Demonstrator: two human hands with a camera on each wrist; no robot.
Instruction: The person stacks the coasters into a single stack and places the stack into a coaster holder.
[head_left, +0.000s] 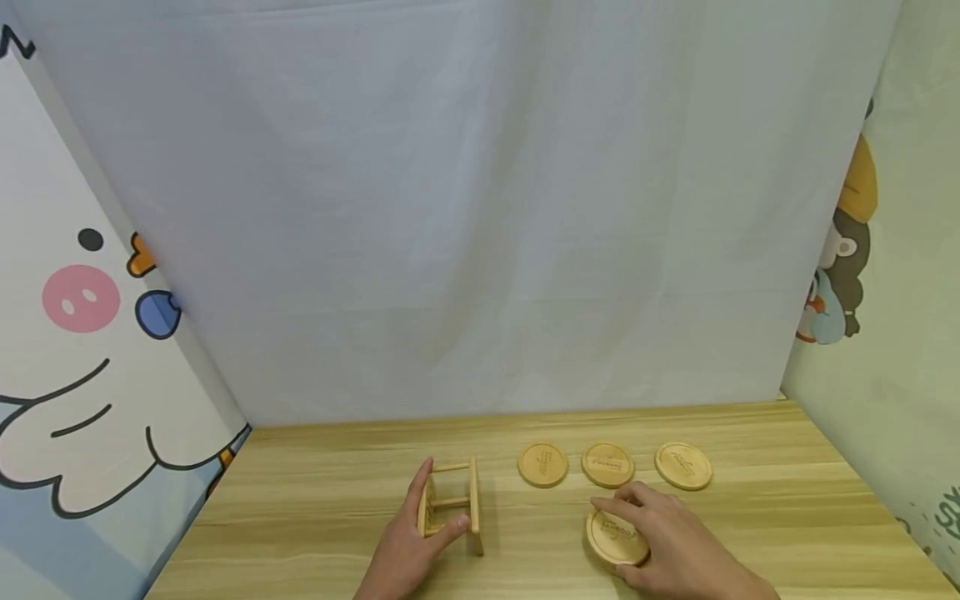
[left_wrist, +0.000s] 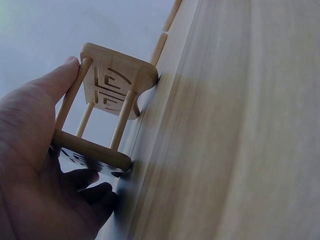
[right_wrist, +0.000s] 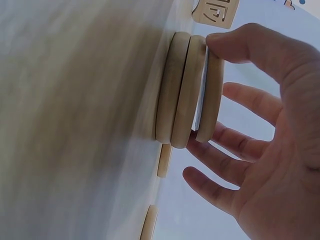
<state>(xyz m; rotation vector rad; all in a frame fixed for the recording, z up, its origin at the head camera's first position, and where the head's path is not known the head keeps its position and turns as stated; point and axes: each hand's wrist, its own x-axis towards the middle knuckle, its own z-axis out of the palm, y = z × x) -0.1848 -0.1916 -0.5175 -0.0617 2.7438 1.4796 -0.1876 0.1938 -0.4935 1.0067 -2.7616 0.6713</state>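
My left hand [head_left: 401, 550] grips a wooden coaster holder [head_left: 475, 508], two slotted end plates joined by thin rods, which stands on the table. In the left wrist view the thumb lies along a rod of the holder [left_wrist: 112, 75], with the fingers at the near plate. To the right, my right hand [head_left: 675, 542] pinches a round wooden coaster [head_left: 617, 533] with engraved lettering. The right wrist view shows this held coaster [right_wrist: 212, 95] as the top one of a stack, with a narrow gap under its lower edge; two more coasters [right_wrist: 187, 95] lie beneath it.
Behind the stack, three round coasters lie apart in a row: a left one [head_left: 543, 464], a middle one [head_left: 608, 464] and a right one [head_left: 683, 465]. A pale cloth [head_left: 480, 250] hangs at the back edge of the wood-grain table [head_left: 315, 500]. Cartoon-printed panels stand at both sides.
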